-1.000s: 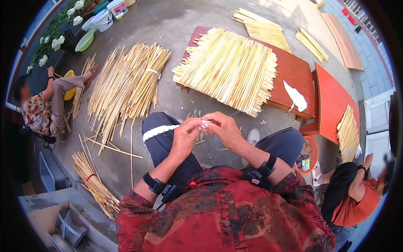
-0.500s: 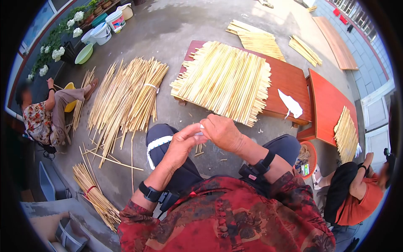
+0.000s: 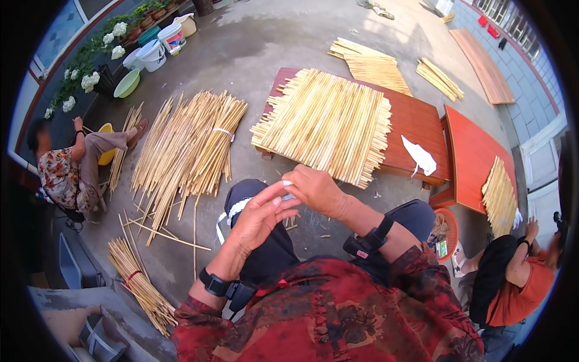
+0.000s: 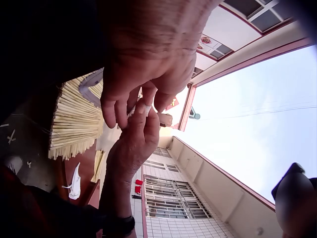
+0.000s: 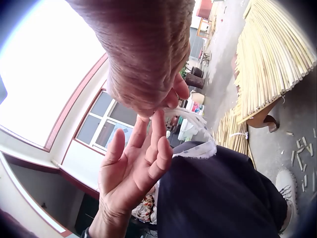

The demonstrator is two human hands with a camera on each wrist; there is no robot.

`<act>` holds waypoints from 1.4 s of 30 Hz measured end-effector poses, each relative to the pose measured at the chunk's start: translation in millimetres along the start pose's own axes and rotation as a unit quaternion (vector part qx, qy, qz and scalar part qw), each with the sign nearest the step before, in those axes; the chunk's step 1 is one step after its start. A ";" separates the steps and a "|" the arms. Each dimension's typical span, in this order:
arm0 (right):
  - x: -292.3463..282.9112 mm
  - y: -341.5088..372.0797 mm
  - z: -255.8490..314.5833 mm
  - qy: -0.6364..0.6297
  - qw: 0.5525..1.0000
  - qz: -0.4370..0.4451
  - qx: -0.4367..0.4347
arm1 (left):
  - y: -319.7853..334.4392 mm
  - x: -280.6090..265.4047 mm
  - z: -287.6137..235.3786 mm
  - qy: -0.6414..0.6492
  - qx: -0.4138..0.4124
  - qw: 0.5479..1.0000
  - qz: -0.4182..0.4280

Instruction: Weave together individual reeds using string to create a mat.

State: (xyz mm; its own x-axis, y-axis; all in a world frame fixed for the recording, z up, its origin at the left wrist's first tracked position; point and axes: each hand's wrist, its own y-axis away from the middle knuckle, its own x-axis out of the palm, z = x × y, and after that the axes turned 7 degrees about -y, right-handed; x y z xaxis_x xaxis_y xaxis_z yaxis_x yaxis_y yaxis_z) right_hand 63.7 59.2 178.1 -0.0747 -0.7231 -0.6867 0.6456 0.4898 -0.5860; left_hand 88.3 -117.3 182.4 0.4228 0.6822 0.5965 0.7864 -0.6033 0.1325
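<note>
Right hand (image 3: 316, 190) pinches white tape (image 3: 286, 183) against left hand (image 3: 259, 220), fingers extended; wrapping appears unfinished. Mat (image 3: 322, 123), 1 o'clock, appears assembled; sticks (image 3: 181, 145), 10 o'clock, apparently unused.

Counted from the meeting grips in the head view, a free lane of floor (image 3: 253, 66) runs toward 11 o'clock, between the pile of sticks (image 3: 184, 148) and the table (image 3: 419, 130). At 1 o'clock the mat of sticks (image 3: 325, 123) blocks the way, because it hangs over the near edge of this table. At 9 o'clock the left knee (image 3: 242, 190) stands close to the left grip (image 3: 256, 222). The right knee (image 3: 411, 216) closes 3 o'clock for the right grip (image 3: 315, 193), and the basket (image 3: 453, 234) is behind it. Toward 5 o'clock, an open gap between the knees goes down.
</note>
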 end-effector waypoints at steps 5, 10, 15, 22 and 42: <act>9.0 -0.1 13.7 -0.270 0.931 -0.090 0.227 | -2.2 8.5 0.0 0.107 0.058 0.992 0.013; -2.2 -10.1 17.9 -0.266 0.947 -0.048 0.171 | -3.5 8.2 -3.7 0.114 0.027 0.993 0.025; -1.2 -12.8 3.1 -0.163 0.981 0.006 0.102 | 1.6 1.9 -1.9 0.095 0.032 0.995 0.025; -2.3 -12.9 3.0 -0.076 0.996 0.020 0.040 | 6.0 -0.2 -2.7 0.069 0.010 0.997 0.015; 34.4 -21.2 5.8 -0.328 0.895 0.050 0.297 | 26.6 -23.5 0.8 0.158 0.029 0.983 -0.087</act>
State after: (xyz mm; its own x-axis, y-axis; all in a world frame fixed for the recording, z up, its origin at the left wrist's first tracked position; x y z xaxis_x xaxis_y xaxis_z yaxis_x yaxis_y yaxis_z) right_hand 51.8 21.1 169.4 0.3433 -0.9158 -0.2082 0.9287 0.3641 -0.0700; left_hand 99.7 -149.1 171.3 0.1259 0.6042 0.7868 0.8624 -0.4586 0.2142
